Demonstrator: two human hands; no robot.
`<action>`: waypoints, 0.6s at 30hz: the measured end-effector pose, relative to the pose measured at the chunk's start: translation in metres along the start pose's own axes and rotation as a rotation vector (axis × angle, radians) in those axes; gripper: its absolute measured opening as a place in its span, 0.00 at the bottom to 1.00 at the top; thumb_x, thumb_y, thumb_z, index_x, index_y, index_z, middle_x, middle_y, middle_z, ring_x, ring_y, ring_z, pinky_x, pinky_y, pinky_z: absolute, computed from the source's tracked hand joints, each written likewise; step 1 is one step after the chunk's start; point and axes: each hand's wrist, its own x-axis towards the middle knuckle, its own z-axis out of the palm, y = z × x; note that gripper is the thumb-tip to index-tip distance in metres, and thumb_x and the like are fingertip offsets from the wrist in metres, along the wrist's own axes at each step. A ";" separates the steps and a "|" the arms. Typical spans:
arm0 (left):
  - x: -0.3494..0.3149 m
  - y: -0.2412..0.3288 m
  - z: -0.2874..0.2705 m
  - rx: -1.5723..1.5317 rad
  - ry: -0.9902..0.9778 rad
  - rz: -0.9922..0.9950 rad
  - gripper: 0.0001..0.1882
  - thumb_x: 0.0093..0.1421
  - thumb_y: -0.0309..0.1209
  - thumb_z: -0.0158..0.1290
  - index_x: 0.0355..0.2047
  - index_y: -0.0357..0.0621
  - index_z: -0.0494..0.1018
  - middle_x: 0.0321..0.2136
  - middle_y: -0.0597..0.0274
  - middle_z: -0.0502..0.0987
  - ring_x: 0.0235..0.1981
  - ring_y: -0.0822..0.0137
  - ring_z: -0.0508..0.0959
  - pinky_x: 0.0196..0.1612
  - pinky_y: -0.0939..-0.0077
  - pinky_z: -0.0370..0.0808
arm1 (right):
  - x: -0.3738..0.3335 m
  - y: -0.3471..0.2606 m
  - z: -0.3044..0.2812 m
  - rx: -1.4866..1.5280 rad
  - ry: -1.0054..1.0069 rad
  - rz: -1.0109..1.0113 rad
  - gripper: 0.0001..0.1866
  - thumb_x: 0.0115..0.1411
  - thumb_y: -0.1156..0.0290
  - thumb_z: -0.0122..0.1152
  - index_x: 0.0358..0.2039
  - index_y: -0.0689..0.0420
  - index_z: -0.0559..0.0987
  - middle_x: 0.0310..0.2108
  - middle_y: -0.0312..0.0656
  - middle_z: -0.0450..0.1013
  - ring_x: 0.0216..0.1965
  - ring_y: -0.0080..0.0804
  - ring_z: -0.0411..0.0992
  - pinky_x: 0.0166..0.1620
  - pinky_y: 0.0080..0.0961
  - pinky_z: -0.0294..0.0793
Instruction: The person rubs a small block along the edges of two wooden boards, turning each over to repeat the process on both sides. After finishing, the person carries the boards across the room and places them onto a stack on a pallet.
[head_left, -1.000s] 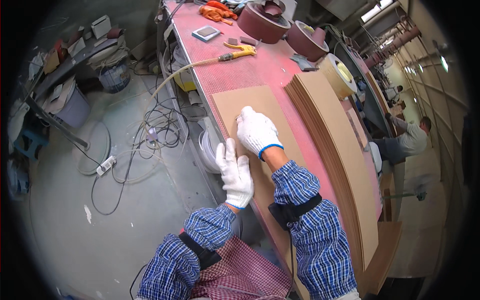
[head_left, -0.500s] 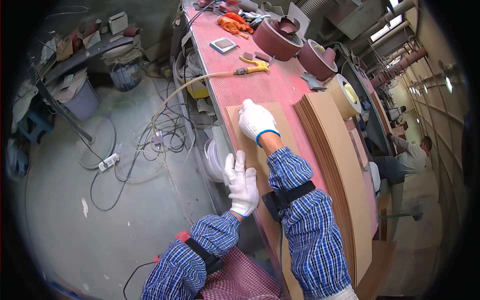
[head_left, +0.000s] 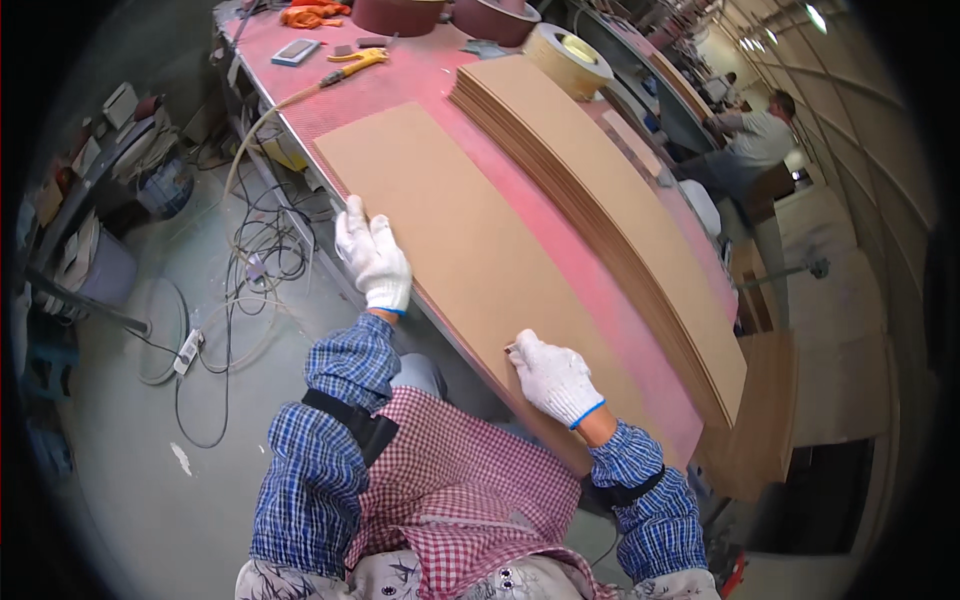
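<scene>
A long flat brown board [head_left: 430, 200] lies along the near edge of the table with the pink covering [head_left: 420, 85]. My left hand [head_left: 374, 258], in a white knit glove, rests at the board's left edge with its fingers stretched out. Farther toward me, my right hand [head_left: 556, 378], gloved the same way, is closed and pressed down on the board. A small dark bit shows at its fingertips, too small to name. Beside the board, to the right, stands a neat stack of like boards [head_left: 610, 220].
A yellow air gun [head_left: 357, 62] on a hose lies at the far end, near a blue-and-white box [head_left: 296, 52]. Abrasive rolls [head_left: 568, 60] stand behind the stack. Cables [head_left: 262, 240] tangle on the floor at left. Another person [head_left: 755, 140] sits at far right.
My right hand has moved from the far part of the board to its near part. The left hand stays at the board's left edge. My view has shifted, showing more of the board.
</scene>
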 end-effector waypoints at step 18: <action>0.034 -0.036 -0.005 0.130 -0.301 -0.015 0.30 0.63 0.42 0.39 0.59 0.31 0.58 0.55 0.38 0.66 0.52 0.51 0.70 0.55 0.67 0.64 | -0.362 0.195 0.108 -0.036 0.147 0.499 0.05 0.59 0.65 0.52 0.32 0.52 0.71 0.27 0.45 0.74 0.29 0.45 0.75 0.31 0.40 0.73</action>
